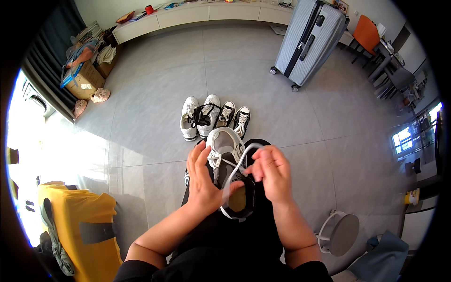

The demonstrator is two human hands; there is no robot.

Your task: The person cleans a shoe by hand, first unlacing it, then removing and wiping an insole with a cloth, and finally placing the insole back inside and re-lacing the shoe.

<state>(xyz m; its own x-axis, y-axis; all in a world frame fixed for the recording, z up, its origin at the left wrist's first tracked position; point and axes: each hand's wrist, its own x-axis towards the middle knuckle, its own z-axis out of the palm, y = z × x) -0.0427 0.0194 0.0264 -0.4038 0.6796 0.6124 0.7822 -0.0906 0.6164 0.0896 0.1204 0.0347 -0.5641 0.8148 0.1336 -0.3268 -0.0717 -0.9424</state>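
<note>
A grey, black and white shoe rests on my lap, its opening and tan insole facing me. A white shoelace rises from it in a loose loop toward the right. My right hand is closed, pinching the shoelace at the shoe's right side. On the other side, my left hand is open with its fingers apart, the thumb reaching across the shoe near the lace; the thumb is blurred.
Beyond my knees stand a pair of white sneakers and a pair of black-and-white canvas shoes. A silver suitcase stands far right. Nearby are a yellow-draped piece of furniture at left and a round stool at right.
</note>
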